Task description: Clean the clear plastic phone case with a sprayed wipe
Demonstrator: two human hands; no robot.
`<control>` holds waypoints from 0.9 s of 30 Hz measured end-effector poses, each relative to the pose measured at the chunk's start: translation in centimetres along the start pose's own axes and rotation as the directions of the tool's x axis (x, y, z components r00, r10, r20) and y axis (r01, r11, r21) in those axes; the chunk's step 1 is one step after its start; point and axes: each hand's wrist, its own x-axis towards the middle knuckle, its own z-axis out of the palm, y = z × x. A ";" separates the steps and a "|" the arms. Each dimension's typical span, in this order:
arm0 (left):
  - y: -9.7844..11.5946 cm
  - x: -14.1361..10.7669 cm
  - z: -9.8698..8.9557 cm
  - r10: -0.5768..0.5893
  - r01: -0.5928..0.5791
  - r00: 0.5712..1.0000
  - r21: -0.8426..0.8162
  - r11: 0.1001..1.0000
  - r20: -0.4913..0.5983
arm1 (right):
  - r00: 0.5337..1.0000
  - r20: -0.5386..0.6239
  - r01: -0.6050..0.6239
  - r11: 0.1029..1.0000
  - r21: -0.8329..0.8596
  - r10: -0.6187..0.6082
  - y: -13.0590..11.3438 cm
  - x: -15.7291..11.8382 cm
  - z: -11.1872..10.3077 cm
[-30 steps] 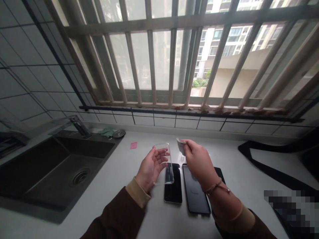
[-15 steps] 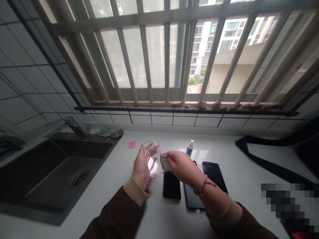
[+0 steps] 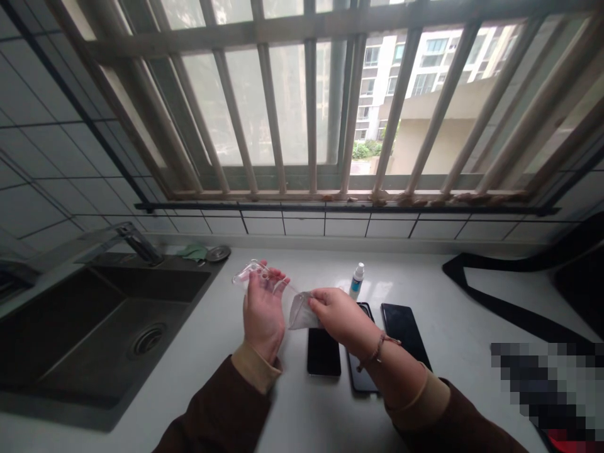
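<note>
A clear phone case (image 3: 244,273) is gripped in my left hand (image 3: 265,308), tilted over the counter with its far end pointing left. My right hand (image 3: 334,309) pinches a thin grey cloth (image 3: 302,311) between thumb and fingers, and the cloth hangs beside the left palm. Beneath the right hand and forearm lie a black phone (image 3: 323,352) and a larger dark device (image 3: 362,371), the latter partly hidden by my wrist. Another dark phone (image 3: 404,330) rests to the right of the forearm. Behind the right hand stands a small white-and-blue bottle (image 3: 357,282).
On the left a dark sink (image 3: 108,340) with a faucet (image 3: 141,245) is set into the white counter (image 3: 302,415). A green cloth (image 3: 194,252) and a metal strainer (image 3: 218,253) sit behind it. A black strap (image 3: 500,302) lies on the right, below the barred window.
The phone case has swung left and turned flatter, away from the cloth. The grey cloth now hangs wider open from my right hand. The pink paper is no longer plainly visible.
</note>
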 end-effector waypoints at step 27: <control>-0.1 -1.6 0.8 0.045 -0.044 0.997 -0.017 0.999 0.070 | 0.974 -0.214 -0.030 0.983 0.179 0.069 0.2 0.4 -0.9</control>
